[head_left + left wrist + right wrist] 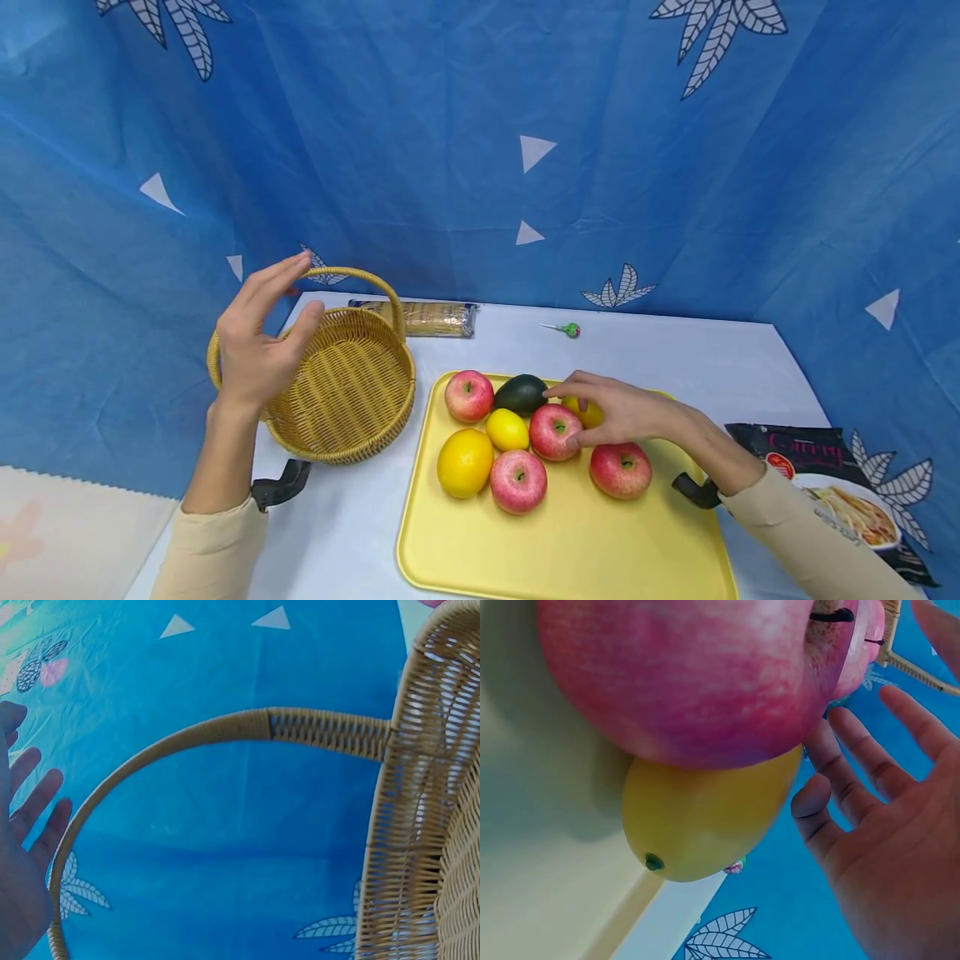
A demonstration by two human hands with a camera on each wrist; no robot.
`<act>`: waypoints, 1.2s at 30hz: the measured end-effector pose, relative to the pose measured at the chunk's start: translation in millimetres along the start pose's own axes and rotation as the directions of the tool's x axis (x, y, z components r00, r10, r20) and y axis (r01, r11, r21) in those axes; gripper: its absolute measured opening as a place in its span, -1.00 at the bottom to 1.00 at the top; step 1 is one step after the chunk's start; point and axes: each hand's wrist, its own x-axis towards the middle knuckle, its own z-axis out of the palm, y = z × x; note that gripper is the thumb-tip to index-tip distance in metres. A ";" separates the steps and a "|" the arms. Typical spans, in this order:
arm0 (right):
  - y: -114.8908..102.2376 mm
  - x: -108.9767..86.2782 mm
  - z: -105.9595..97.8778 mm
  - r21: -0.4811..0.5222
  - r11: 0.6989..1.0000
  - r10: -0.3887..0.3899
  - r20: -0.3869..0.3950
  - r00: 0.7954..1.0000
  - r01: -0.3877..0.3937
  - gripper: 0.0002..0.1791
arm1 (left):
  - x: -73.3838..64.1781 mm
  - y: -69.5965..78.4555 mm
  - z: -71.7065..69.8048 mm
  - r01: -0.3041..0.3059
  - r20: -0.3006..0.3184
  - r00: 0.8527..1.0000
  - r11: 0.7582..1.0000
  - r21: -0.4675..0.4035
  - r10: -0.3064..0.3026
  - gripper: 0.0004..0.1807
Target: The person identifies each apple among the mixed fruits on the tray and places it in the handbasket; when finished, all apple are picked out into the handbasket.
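My left hand [258,346] is raised with spread fingers beside the arched handle [360,273] of a woven wicker basket [401,408]. In the left wrist view, that hand [26,847] overlaps the far curve of the handle, and its palm is bare. Over the fruit on a yellow tray [570,542] hovers my right hand [622,410], its fingers loosely extended. Below it lie a yellow lemon-like fruit [581,410], partly covered, and a red apple [555,432]. Its index fingertip reaches the edge of a dark green avocado [521,394]. Nothing sits in its palm in the right wrist view.
Several more apples [517,482], a lemon [507,430] and a larger yellow-orange fruit [465,462] lie on the tray. Behind are a noodle-like packet [442,319] and a green lollipop [572,330]. A black food packet [825,475] lies at right; a blue curtain [480,167] closes the back.
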 end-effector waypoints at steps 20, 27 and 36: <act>-2.3 1.2 2.3 -0.050 0.998 -0.039 0.032 0.999 0.040 -0.21 | -2.2 -4.9 -32.7 0.053 -0.044 0.998 0.992 0.115 -0.049 -0.62; -4.1 1.3 2.5 -0.071 0.997 -0.035 0.036 0.999 0.038 -0.21 | -5.5 -6.8 -41.6 0.095 -0.072 0.994 0.981 0.171 -0.084 -0.65; -4.9 2.1 2.6 -0.068 0.997 -0.034 0.043 0.998 0.037 -0.22 | -17.8 -23.4 -51.8 0.144 -0.079 0.988 0.982 0.125 -0.135 -0.65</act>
